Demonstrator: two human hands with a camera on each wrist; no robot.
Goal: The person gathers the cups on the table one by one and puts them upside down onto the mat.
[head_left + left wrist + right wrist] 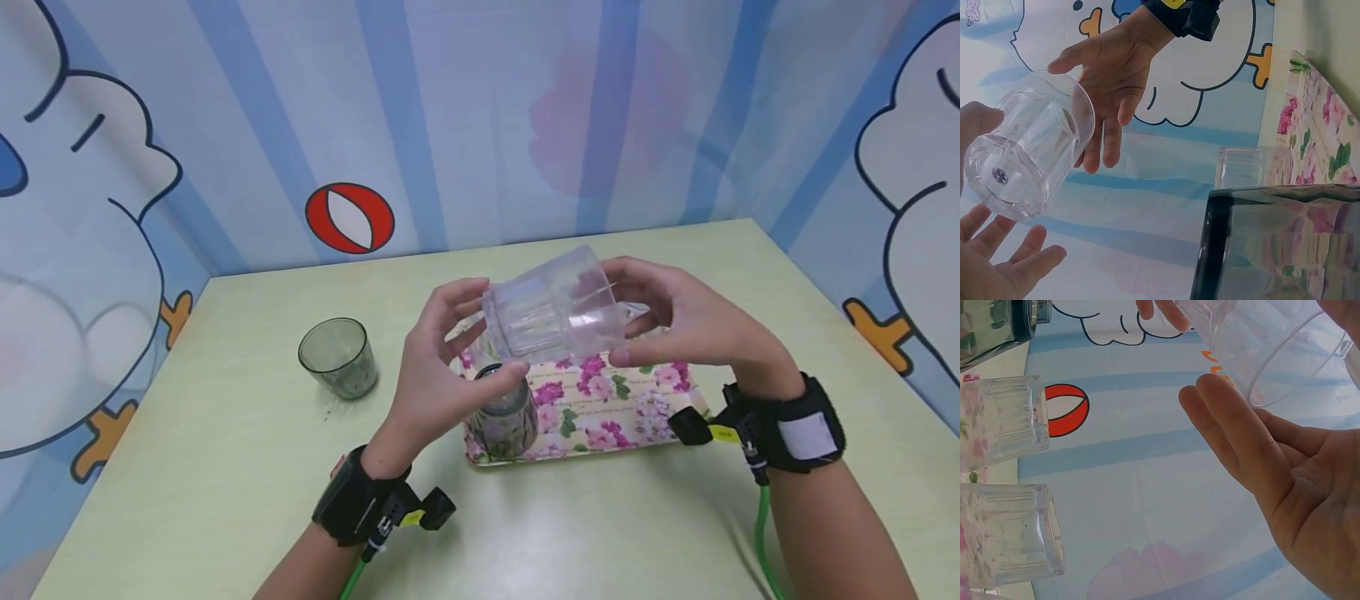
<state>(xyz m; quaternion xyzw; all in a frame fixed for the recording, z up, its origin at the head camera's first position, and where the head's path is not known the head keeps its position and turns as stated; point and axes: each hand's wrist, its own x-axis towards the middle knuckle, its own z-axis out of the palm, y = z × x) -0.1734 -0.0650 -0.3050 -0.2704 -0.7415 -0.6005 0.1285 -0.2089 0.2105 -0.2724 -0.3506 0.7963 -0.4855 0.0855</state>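
Observation:
A clear plastic cup [555, 308] is held in the air on its side, slightly tilted, above a floral tray [592, 417]. My left hand [453, 358] grips its base end, thumb on the near side and fingers on the far side. At the rim end, my right hand [675, 312] holds it between thumb and fingers, several of them fairly straight in the right wrist view. Below the left hand, a dark-tinted glass [506, 421] stands upside down on the tray's left end. Clear cups stand behind it, such as one clear cup [1010, 534] in the right wrist view, mostly hidden from the head.
A greenish glass [341, 358] stands upright on the pale table [247, 467], left of the tray. A wall covering [480, 125] with blue stripes and cartoon figures rises behind the table and at both sides. Green cables trail from both wrist straps.

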